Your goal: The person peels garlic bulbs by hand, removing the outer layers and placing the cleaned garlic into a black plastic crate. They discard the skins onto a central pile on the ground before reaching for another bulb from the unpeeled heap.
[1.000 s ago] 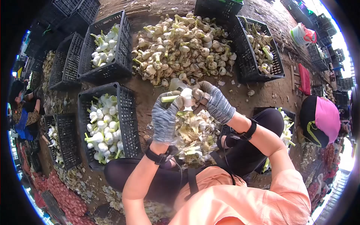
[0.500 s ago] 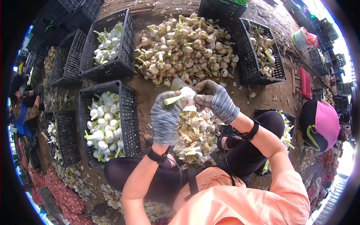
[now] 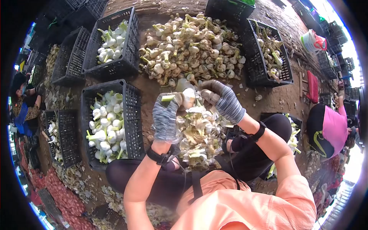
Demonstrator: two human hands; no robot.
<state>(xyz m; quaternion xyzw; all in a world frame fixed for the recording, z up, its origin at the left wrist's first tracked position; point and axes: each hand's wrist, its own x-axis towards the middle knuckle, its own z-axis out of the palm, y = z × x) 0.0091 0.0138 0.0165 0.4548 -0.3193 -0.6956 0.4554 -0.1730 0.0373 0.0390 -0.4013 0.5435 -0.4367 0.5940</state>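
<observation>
My left hand [image 3: 165,115], in a grey striped glove, is closed on a garlic bulb [image 3: 188,97]; its cut green stem pokes out to the left across my fingers. Close on the right side of the bulb is my right hand [image 3: 220,97], gloved alike, with fingers bent and thumb near them. Whether a scrap of skin is between those fingers is hard to make out. Below both hands lies a heap of peeled-off garlic skins [image 3: 201,136]. Beyond them spreads a large pile of unpeeled, soiled garlic [image 3: 195,46].
Black crates of white garlic stand to the left, one nearer [image 3: 132,126] and one farther [image 3: 130,46]. Another crate [image 3: 285,78] with brownish garlic is at the right back. A person in pink [image 3: 333,126] sits at right, another person [image 3: 27,103] at left. A bucket [image 3: 308,42] stands far right.
The garlic bulb's stem has turned from slanting toward me to pointing left. My right hand has come slightly away from the bulb, and skin has come off below it.
</observation>
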